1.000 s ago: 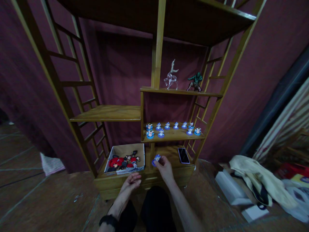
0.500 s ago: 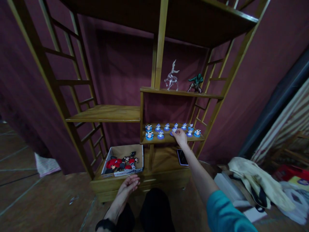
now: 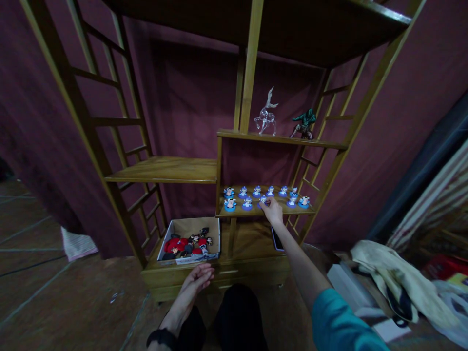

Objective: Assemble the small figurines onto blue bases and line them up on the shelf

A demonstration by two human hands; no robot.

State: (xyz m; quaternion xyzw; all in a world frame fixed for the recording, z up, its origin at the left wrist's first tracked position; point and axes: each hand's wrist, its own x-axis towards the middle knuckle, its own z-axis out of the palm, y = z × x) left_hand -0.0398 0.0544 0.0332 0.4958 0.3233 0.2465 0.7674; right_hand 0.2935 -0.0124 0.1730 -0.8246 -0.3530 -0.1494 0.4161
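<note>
On the lower right shelf [image 3: 239, 211], my right hand [image 3: 273, 211] pinches a small white-and-purple figurine [image 3: 262, 200] in the front row. Its base appears to be at the shelf surface; the fingers cover part of it. Left of it stands a similar figurine [image 3: 247, 203], and to the right another one [image 3: 291, 201]. Several more figurines, some with blue bases, form a row behind. My left hand [image 3: 197, 280] hovers before the cabinet's drawer front, palm turned inward, fingers loosely extended and holding nothing.
A cardboard box [image 3: 216, 233] of red and black figures sits at lower left. One shelf up are a clear glass deer [image 3: 266, 119] and a green-hooded figure [image 3: 305, 124]. A phone [image 3: 277, 240] lies below my right forearm. Cloth [image 3: 383, 273] and boxes lie on the right floor.
The view has shifted, so the cabinet appears slightly farther right. My right hand, with the figurine, has moved a little left relative to the shelf. My left hand's pose is nearly unchanged.
</note>
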